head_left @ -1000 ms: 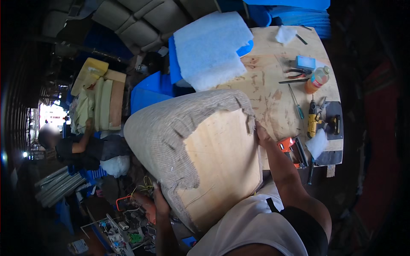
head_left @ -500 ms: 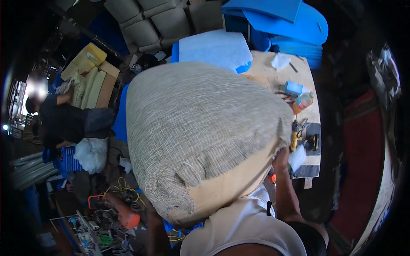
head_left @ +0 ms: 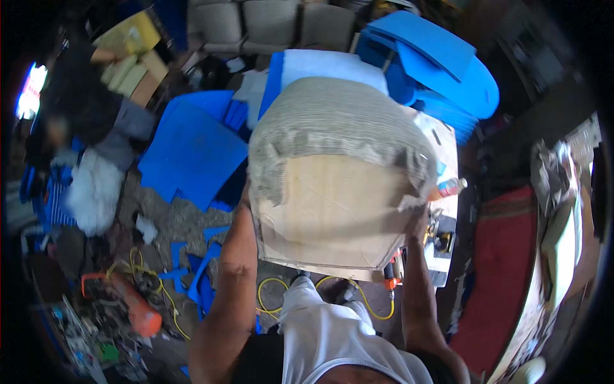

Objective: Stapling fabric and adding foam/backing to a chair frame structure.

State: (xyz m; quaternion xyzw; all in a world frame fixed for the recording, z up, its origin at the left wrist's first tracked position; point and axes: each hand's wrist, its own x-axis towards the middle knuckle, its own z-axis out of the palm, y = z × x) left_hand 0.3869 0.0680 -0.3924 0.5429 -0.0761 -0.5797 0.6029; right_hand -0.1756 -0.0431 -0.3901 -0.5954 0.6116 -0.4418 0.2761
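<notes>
A: How was the room?
B: Workshop floor (head_left: pixel 163 201) was cluttered. Wooden table (head_left: pixel 439 264) stood at right, blue sheets (head_left: pixel 192 137) lay left.
A: Padded panel (head_left: pixel 339 185)?
B: Up front, bare board side toward camera; couldn't tell if it touched the table.
A: Grip?
B: Left hand (head_left: pixel 247 197) held its left edge, right hand (head_left: pixel 417 221) its right. Fingers mostly hidden, spread unclear.

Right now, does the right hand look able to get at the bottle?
Probably not without letting go: the right hand is taken up holding the cushion at its right edge. The bottle shows just beyond that edge, so a freed hand could likely reach it.
</notes>
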